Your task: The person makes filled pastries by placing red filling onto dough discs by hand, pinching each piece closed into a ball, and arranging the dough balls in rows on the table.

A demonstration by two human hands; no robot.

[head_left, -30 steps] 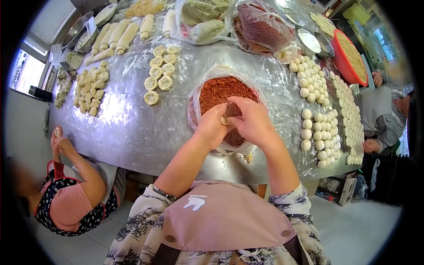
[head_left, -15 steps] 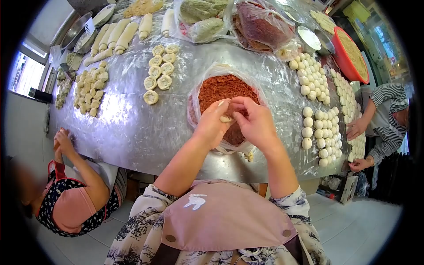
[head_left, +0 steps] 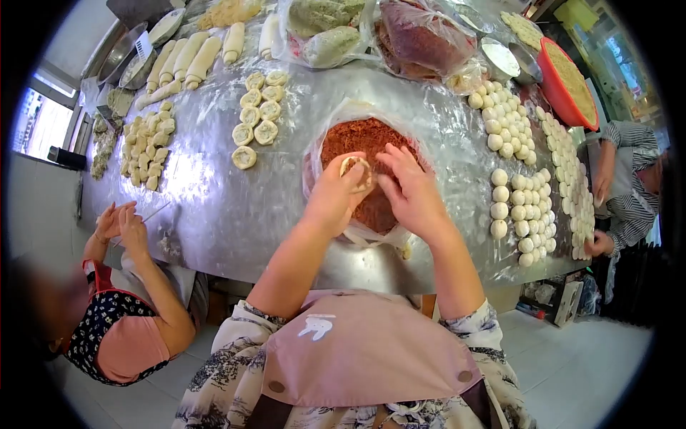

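Note:
Pinched in my left hand (head_left: 332, 199) is a small round dough piece (head_left: 366, 180) with a pale ring-shaped rim turned upward. Right beside it hovers my right hand (head_left: 414, 196), fingers bent and apart, with nothing visible in them. Below both hands lies reddish-brown crumbly filling (head_left: 361, 136) in a clear plastic bag (head_left: 423, 146) with its mouth spread wide. To the left of the bag, two rows of filled dough rounds (head_left: 265, 132) with gathered tops rest on the metal table (head_left: 207, 229).
Round dough balls (head_left: 529, 214) stand in rows at the right, near a red basin (head_left: 564, 82). Cut dough pieces (head_left: 146, 146) and dough rolls (head_left: 187, 61) lie left. Bagged fillings (head_left: 427, 36) sit at the back. Co-workers (head_left: 136, 314) (head_left: 629, 179) stand at both sides.
My right fingers have come away from the dough piece, which my left hand now tilts with its rim showing. The left co-worker's hands have moved up over the table, now with a thin stick.

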